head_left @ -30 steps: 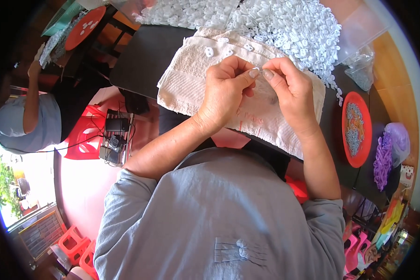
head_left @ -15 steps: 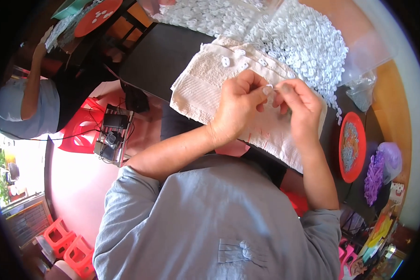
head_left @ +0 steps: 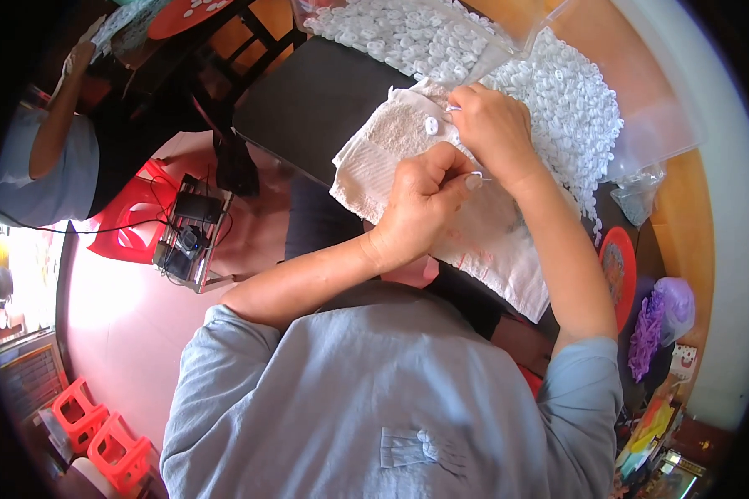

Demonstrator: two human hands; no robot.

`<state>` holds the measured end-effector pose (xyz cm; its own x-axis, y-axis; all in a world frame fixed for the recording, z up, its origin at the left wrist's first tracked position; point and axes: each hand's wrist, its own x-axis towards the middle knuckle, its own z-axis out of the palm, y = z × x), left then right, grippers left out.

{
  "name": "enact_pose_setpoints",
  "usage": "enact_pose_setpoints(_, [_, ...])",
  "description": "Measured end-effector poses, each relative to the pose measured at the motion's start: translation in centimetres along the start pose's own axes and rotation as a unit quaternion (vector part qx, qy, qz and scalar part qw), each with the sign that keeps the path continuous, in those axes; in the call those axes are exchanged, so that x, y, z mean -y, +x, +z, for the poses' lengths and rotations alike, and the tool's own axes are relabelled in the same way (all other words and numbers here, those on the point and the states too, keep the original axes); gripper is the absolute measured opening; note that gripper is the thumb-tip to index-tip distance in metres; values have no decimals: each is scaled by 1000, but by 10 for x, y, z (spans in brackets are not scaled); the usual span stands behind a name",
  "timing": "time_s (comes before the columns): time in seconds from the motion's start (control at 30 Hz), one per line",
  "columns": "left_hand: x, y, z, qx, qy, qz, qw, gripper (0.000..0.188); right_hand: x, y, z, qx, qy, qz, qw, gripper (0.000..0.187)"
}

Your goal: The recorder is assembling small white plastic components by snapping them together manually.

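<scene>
My left hand (head_left: 429,200) is closed in a pinch on a small white plastic piece (head_left: 477,175), which shows between thumb and forefinger above a cream towel (head_left: 362,179). Farther off, my right hand (head_left: 493,125) has its fingertips pressed together at another white piece (head_left: 452,108), mostly hidden by the fingers. A loose white oval piece with two holes (head_left: 431,125) lies on the towel between the hands. Just beyond my right hand spreads a large heap of similar white pieces (head_left: 566,100).
Clear plastic sheeting (head_left: 657,137) edges the heap. Right of the towel are a clear bag (head_left: 639,198), a red dish (head_left: 617,270) and a purple bundle (head_left: 645,333). At left, a co-worker's arm (head_left: 54,137) is over another table; a small rack of black devices (head_left: 193,224) stands nearby.
My right hand has left my left hand and moved away to the towel's far part. Fewer loose pieces show there. My left hand still pinches its piece.
</scene>
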<state>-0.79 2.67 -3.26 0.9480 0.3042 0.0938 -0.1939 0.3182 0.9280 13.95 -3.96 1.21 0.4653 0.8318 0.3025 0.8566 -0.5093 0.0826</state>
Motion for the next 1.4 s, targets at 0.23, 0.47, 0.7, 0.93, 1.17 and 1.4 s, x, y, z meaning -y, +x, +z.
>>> enact_pose_setpoints(0.23, [0,0,-2,-33,-32,52,998,6,-8,-7,-2,-23,33,2,999,8])
enact_pose_setpoints(0.47, [-5,-5,-3,-45,-14,56,997,7,-1,-57,-40,-48,90,-57,993,3])
enact_pose_setpoints(0.7, [-4,-11,3,0,60,151,987,6,5,-19,-12,-91,117,-132,980,17])
enact_pose_setpoints(0.93, [-5,-9,0,8,31,121,992,4,-5,-17,-2,-77,53,-140,986,11])
enact_pose_setpoints(1.17, [-4,-9,-2,-11,61,151,987,4,-17,-43,-41,12,191,-74,979,11])
enact_pose_setpoints(1.4, [-5,-8,-1,-9,56,118,991,4,-16,-8,-8,-31,92,-57,994,19])
